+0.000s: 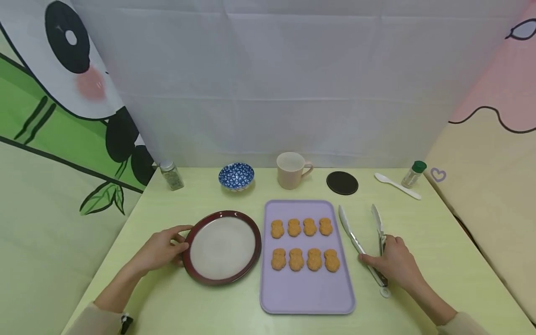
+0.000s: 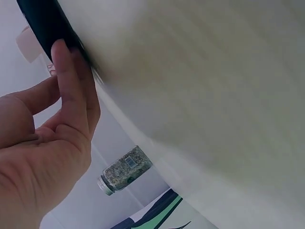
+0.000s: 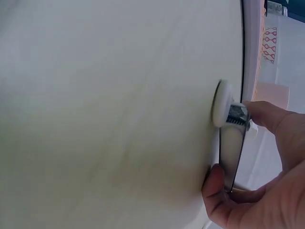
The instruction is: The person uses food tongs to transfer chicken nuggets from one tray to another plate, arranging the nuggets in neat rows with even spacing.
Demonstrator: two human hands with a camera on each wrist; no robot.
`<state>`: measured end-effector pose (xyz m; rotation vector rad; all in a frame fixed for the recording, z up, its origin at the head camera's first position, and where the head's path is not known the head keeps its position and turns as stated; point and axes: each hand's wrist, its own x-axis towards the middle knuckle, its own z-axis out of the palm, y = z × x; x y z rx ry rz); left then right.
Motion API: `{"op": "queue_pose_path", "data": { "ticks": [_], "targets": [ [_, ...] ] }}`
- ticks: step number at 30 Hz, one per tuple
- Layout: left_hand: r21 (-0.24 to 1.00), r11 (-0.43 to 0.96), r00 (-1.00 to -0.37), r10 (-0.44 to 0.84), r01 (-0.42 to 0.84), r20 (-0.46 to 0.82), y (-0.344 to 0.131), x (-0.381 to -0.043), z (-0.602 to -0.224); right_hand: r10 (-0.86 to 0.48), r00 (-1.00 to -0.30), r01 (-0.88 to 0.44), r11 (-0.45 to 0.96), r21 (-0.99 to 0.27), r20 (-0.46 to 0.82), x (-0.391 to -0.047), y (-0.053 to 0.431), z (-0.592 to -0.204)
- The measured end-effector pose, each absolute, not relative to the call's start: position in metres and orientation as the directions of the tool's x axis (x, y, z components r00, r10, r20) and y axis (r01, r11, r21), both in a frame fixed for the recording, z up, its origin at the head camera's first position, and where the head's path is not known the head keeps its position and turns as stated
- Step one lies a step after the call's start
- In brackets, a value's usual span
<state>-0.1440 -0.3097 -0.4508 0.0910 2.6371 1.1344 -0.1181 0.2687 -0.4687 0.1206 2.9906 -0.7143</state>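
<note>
At the left side of a round plate (image 1: 222, 249) with a dark red rim, my left hand (image 1: 161, 249) holds the edge between thumb and fingers. Close up in the left wrist view, the fingertips (image 2: 62, 47) meet the dark rim (image 2: 40, 21). My right hand (image 1: 395, 263) grips metal tongs (image 1: 353, 237) near their hinged end, thumb on one arm and fingers on the other. The tongs' arms stand spread, tips pointing away from me. In the right wrist view, a white end piece (image 3: 221, 102) shows on the tongs beside my thumb (image 3: 264, 114).
A purple tray (image 1: 307, 295) with two rows of brown biscuits (image 1: 296, 259) lies between my hands. Behind are a shaker jar (image 1: 172, 177), blue patterned bowl (image 1: 236, 177), pink mug (image 1: 290, 172), black coaster (image 1: 342, 183), white spoon (image 1: 398, 186) and green-capped bottle (image 1: 413, 174).
</note>
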Motion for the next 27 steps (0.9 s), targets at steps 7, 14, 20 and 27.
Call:
{"op": "queue_pose_path", "data": {
  "ticks": [7,14,20,27],
  "targets": [
    [0.753,0.648,-0.95,0.152,-0.111,-0.271,-0.311,-0.145,-0.45,0.022,-0.998,0.05,0.886,-0.461,-0.066,-0.119,0.275,-0.461],
    [0.759,0.638,-0.944,0.152,-0.132,-0.292,-0.311,-0.146,-0.449,-0.016,-0.989,0.08,0.787,-0.612,-0.15,-0.122,0.29,-0.45],
    [0.806,0.553,-0.925,0.154,-0.211,-0.347,-0.316,-0.149,-0.452,-0.057,-0.98,0.1,0.686,-0.721,-0.19,-0.125,0.301,-0.437],
    [0.817,0.521,-0.916,0.147,-0.248,-0.372,-0.318,-0.148,-0.453,-0.099,-0.988,0.023,0.68,-0.733,-0.122,-0.136,0.3,-0.418]
  ]
}}
